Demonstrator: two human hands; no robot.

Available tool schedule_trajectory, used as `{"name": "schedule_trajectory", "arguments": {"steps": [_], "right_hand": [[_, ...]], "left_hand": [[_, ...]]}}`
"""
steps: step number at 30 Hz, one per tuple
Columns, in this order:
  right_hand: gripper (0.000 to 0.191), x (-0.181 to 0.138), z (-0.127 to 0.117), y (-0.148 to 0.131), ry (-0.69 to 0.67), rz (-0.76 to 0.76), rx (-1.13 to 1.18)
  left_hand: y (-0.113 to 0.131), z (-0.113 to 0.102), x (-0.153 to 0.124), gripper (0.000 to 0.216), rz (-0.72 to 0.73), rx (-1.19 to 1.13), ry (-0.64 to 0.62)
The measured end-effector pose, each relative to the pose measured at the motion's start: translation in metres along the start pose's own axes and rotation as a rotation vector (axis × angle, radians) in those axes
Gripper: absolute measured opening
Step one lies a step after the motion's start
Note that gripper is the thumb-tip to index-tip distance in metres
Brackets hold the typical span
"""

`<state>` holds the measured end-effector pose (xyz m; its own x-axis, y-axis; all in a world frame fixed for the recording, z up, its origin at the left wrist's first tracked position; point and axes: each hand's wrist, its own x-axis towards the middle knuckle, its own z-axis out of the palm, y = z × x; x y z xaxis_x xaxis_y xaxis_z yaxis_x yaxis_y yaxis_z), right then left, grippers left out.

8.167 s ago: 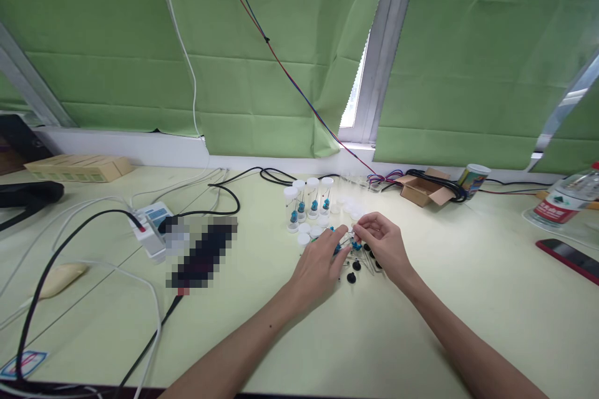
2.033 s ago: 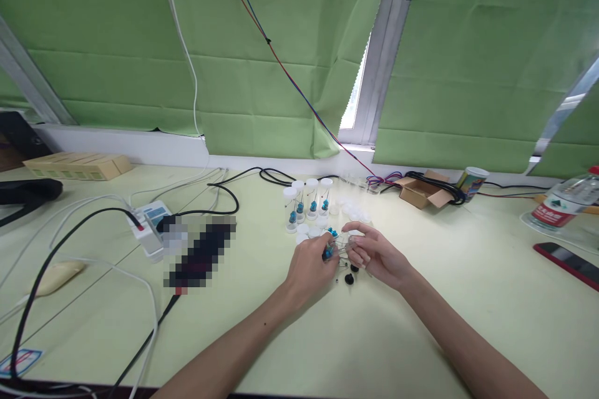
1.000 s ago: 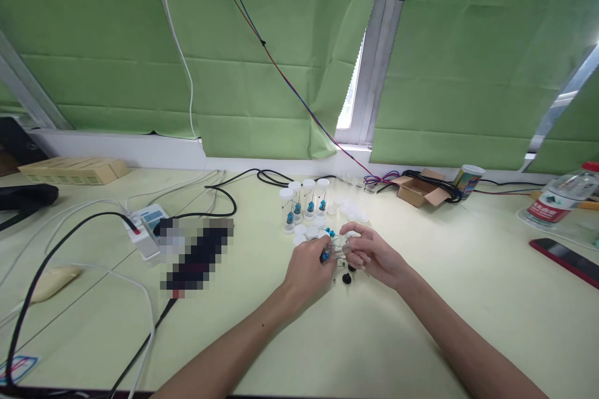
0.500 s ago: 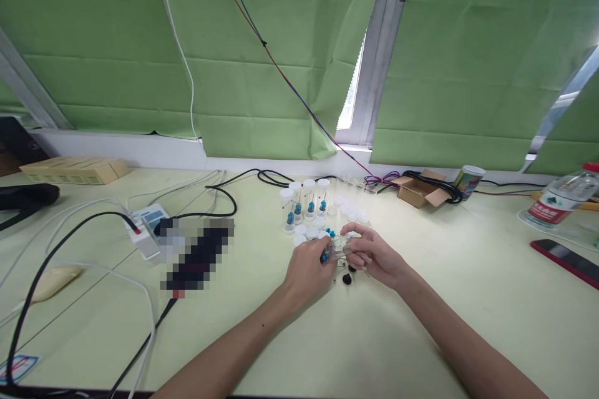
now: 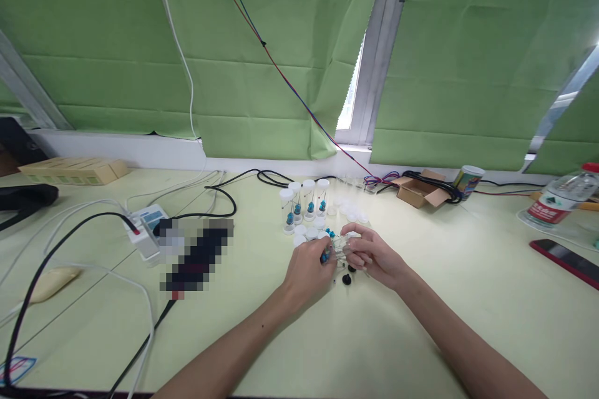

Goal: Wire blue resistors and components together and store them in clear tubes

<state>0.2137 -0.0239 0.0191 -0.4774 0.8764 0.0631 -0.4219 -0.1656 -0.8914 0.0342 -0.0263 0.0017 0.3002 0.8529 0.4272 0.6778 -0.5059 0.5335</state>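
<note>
Over the middle of the table, my left hand (image 5: 311,266) and my right hand (image 5: 374,254) are close together. Between them lies a small clear plastic tube (image 5: 340,246), tilted sideways; fingers of both hands pinch it. A blue piece (image 5: 324,257) shows by my left fingertips, partly hidden; I cannot tell if it is inside the tube. Just behind my hands stand several upright capped tubes (image 5: 311,199), each holding a blue piece with thin wire leads. White caps (image 5: 311,233) lie behind my left hand. A small black knob-like part (image 5: 347,279) rests in front of the fingers.
Behind the hands are more translucent caps (image 5: 349,208). An open cardboard box (image 5: 418,192) and a printed can (image 5: 469,182) stand by the wall. On the right are a water bottle (image 5: 556,199) and a phone (image 5: 566,261). A power strip (image 5: 146,240) and cables occupy the left.
Almost nothing differs. Both hands keep the same grip on the clear tube, with at most a slight shift of the fingers.
</note>
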Motion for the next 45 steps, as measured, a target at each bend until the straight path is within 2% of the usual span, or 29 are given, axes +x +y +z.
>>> {"name": "schedule_trajectory", "arguments": {"steps": [8,15,17,23,25,33,45], "right_hand": [[0.016,0.001,-0.001,0.002,0.008,-0.015,-0.001],[0.027,0.003,0.004,0.001,0.054,-0.063,-0.050],[0.029,0.004,0.005,0.002,0.117,-0.094,-0.120],[0.038,0.011,0.001,0.009,0.424,-0.211,-0.472],[0.040,0.011,0.000,0.011,0.475,-0.261,-0.600],[0.036,0.006,0.005,0.016,0.448,-0.362,-0.898],[0.036,0.006,0.002,0.016,0.443,-0.387,-0.927]], "left_hand": [[0.000,0.000,0.000,0.011,-0.033,-0.026,-0.003],[0.002,0.000,0.003,0.009,-0.121,-0.182,0.028],[0.003,-0.001,0.004,0.011,-0.142,-0.243,0.053],[0.001,-0.003,0.008,0.017,-0.259,-0.430,0.130],[-0.001,-0.002,0.009,0.019,-0.271,-0.458,0.159],[-0.001,0.001,0.007,0.019,-0.266,-0.459,0.140],[0.002,0.002,0.008,0.013,-0.267,-0.505,0.158]]}}
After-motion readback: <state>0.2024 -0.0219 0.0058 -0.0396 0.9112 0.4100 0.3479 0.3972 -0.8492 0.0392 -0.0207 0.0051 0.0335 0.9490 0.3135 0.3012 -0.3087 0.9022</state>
